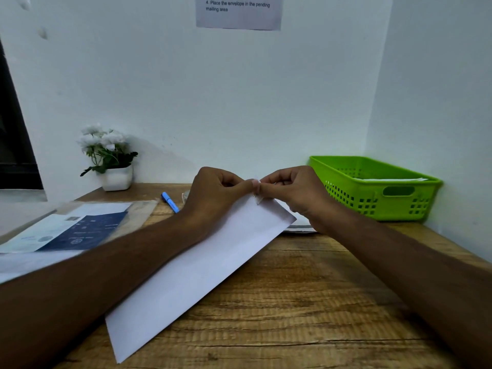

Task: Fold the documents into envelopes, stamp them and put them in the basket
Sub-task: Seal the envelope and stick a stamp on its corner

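A long white envelope (pixel 197 267) lies slantwise on the wooden desk (pixel 306 302), its far end under my hands. My left hand (pixel 215 190) and my right hand (pixel 290 187) meet fingertip to fingertip above that far end, pinching a small pale piece, seemingly a stamp (pixel 257 190). The green plastic basket (pixel 372 187) stands at the back right corner with white paper inside. A stack of documents in a clear sleeve (pixel 77 225), one dark blue, lies at the left.
A blue pen (pixel 170 202) lies behind my left wrist. A white pot of white flowers (pixel 111 161) stands at the back left against the wall. More paper (pixel 298 227) lies under my right wrist. An instruction sheet (pixel 239 12) hangs on the wall.
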### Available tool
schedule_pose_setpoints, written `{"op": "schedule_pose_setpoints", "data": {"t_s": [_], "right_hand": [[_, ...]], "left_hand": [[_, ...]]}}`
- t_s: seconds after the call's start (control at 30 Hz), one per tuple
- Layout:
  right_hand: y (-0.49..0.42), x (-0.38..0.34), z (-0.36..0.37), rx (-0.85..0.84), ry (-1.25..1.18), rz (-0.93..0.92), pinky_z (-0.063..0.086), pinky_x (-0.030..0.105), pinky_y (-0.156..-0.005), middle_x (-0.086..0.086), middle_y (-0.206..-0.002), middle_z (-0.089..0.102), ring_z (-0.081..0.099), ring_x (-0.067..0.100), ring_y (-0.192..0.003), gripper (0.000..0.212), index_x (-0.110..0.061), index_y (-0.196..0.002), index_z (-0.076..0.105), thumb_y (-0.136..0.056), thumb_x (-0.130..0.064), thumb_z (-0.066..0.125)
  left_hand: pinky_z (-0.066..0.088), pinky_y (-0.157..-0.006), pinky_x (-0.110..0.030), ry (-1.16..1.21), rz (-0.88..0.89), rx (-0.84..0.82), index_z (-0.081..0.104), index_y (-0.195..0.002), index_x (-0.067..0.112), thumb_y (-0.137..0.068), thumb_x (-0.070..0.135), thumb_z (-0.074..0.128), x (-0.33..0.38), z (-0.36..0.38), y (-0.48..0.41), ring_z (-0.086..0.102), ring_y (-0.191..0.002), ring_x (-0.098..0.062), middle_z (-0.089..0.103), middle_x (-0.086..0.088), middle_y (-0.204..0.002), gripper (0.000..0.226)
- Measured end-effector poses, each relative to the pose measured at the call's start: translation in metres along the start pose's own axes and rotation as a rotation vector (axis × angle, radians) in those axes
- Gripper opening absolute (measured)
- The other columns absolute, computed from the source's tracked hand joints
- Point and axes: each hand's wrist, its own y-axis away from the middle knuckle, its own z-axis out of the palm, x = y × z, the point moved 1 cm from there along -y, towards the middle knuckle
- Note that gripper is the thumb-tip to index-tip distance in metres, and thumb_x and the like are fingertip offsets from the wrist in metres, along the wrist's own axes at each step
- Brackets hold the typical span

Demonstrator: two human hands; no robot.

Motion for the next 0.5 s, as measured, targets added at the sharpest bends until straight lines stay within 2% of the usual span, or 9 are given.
{"op": "schedule_pose_setpoints", "data": {"t_s": [0.13,0.3,0.4,0.5], "right_hand": [[0.0006,-0.0005,0.0008,-0.011,0.018,0.013,0.032,0.006,-0.040,-0.001,-0.065,0.068,0.054,-0.006,-0.047,0.018,-0.004,-0.084,0.076,-0.076,-0.019,0.083],[0.0005,-0.0007,-0.0014,-0.029,0.011,0.035,0.037,0.010,-0.043,-0.002,-0.068,0.070,0.058,-0.001,-0.056,0.022,-0.005,-0.081,0.077,-0.076,-0.025,0.082],[-0.0008,-0.0004,-0.0018,-0.045,0.008,0.082,0.037,0.014,-0.044,-0.007,-0.064,0.067,0.055,-0.002,-0.052,0.026,-0.005,-0.084,0.076,-0.076,-0.029,0.082],[-0.0014,-0.0001,-0.0030,-0.067,0.013,0.113,0.035,0.018,-0.048,-0.010,-0.061,0.064,0.051,-0.002,-0.049,0.029,-0.005,-0.086,0.077,-0.076,-0.032,0.081]], "left_hand": [[0.043,-0.057,-0.027,-0.014,0.025,0.008,0.075,-0.073,0.002,-0.083,0.027,0.073,-0.0022,-0.0011,-0.0021,0.058,-0.061,-0.016,0.071,-0.019,-0.072,0.028],[0.038,-0.054,-0.024,-0.059,0.076,0.010,0.074,-0.074,-0.001,-0.087,0.027,0.070,-0.0027,-0.0013,-0.0053,0.052,-0.059,-0.012,0.069,-0.022,-0.073,0.031],[0.038,-0.054,-0.024,-0.091,0.108,-0.002,0.074,-0.074,0.000,-0.088,0.027,0.068,-0.0039,-0.0014,-0.0073,0.050,-0.058,-0.010,0.068,-0.021,-0.072,0.031],[0.036,-0.052,-0.019,-0.108,0.131,-0.018,0.074,-0.075,0.001,-0.090,0.026,0.066,-0.0044,-0.0016,-0.0082,0.048,-0.056,-0.006,0.069,-0.019,-0.072,0.030]]}}
